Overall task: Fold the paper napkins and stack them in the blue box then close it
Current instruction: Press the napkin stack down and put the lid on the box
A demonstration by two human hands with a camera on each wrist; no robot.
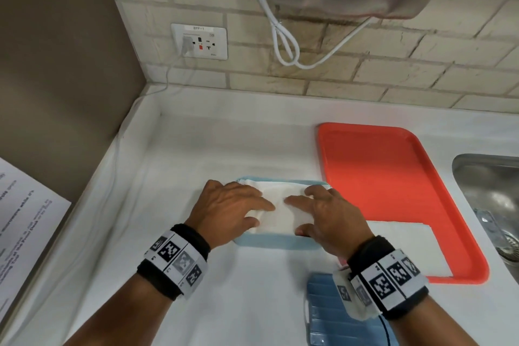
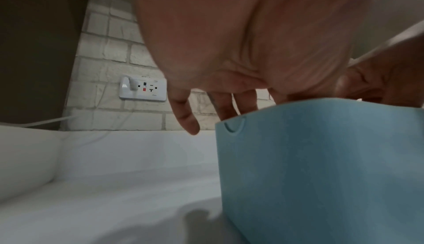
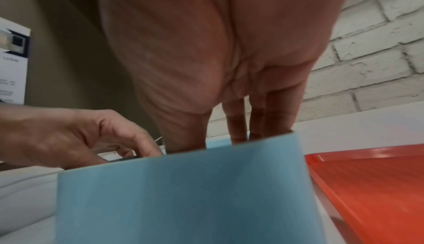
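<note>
The light blue box point(image 1: 275, 243) stands on the white counter in the middle of the head view, holding a stack of folded white napkins point(image 1: 280, 205). My left hand point(image 1: 233, 205) lies flat on the left side of the stack and my right hand point(image 1: 323, 211) on the right side, fingers straight and reaching down into the box. From the left wrist, the box wall point(image 2: 321, 166) fills the lower right with my fingers point(image 2: 185, 119) above it. From the right wrist, the box point(image 3: 183, 193) hides the napkins. The blue ribbed lid point(image 1: 325, 314) lies near the front, under my right wrist.
A red tray point(image 1: 393, 177) lies right of the box with one flat white napkin point(image 1: 404, 244) on its near end. A steel sink point(image 1: 491, 191) is at far right. A wall socket point(image 1: 199, 41) and white cable point(image 1: 286, 42) are on the brick wall. A printed sheet point(image 1: 19, 219) hangs at left.
</note>
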